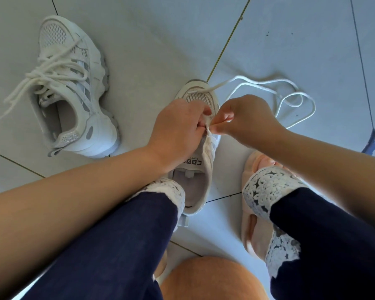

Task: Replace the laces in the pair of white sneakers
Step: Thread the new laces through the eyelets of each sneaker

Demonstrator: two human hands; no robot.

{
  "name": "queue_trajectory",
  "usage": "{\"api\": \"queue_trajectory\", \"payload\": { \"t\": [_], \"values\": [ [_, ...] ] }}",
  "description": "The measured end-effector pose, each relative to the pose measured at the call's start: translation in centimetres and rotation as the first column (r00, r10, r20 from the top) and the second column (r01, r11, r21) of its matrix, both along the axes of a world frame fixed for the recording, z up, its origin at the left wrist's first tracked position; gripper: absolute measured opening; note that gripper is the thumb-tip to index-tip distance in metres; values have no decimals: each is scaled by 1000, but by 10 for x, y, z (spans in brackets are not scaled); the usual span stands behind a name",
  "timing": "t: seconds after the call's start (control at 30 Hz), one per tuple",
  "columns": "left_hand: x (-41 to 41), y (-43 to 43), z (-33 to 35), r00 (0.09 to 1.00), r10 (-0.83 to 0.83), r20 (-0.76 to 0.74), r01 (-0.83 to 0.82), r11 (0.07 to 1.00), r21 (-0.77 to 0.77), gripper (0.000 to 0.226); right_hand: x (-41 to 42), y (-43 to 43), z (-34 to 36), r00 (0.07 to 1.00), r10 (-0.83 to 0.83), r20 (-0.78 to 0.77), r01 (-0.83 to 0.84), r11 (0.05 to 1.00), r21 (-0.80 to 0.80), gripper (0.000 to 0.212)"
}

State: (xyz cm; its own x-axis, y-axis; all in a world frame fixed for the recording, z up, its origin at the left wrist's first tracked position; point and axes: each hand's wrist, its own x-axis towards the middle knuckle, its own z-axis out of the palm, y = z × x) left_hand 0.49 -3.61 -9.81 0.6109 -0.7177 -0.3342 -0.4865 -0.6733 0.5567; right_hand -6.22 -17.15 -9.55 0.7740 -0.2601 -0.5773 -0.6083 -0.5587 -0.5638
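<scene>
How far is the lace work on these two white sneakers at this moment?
Looks done: the side sneaker is laced through its eyelets, ends untied. In hand: the left hand holds the middle sneaker while the right hand pinches its lace. Left: most of that lace lies loose on the floor; threading and tying remain.

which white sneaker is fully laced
The white mesh sneaker alone at left, lace crisscrossed to its top; the white sneaker under the left hand and right hand has lace only at its toe.
</scene>
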Motion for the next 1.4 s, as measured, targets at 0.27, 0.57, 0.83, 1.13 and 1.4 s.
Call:
{"api": "queue_trajectory", "payload": {
  "t": [0.27, 0.57, 0.83, 1.13, 1.4],
  "values": [
    [2, 1, 5, 999, 22, -37, -24, 998, -54, 22, -10, 6, 5, 998, -59, 39, 53, 990, 127, 43],
    [5, -1, 7, 996, 40, -80, -43, 999, -32, 15, -8, 23, 9, 999, -21, 36, 18, 996, 88, 40],
    [9, 2, 7, 978, 137, -155, -145, 989, -37, 28, -6, 12, 8, 998, -20, 54, 7, 975, 221, 21],
    [14, 5, 12, 999, -18, -46, 14, 997, -77, 26, -4, 15, 6, 998, 11, 54, -14, 998, 68, 31],
    [37, 34, 36, 989, 147, -11, -147, 972, -186, 37, -10, 18, 7, 996, 18, 92, -19, 1000, 2, 29]
  ]
}}
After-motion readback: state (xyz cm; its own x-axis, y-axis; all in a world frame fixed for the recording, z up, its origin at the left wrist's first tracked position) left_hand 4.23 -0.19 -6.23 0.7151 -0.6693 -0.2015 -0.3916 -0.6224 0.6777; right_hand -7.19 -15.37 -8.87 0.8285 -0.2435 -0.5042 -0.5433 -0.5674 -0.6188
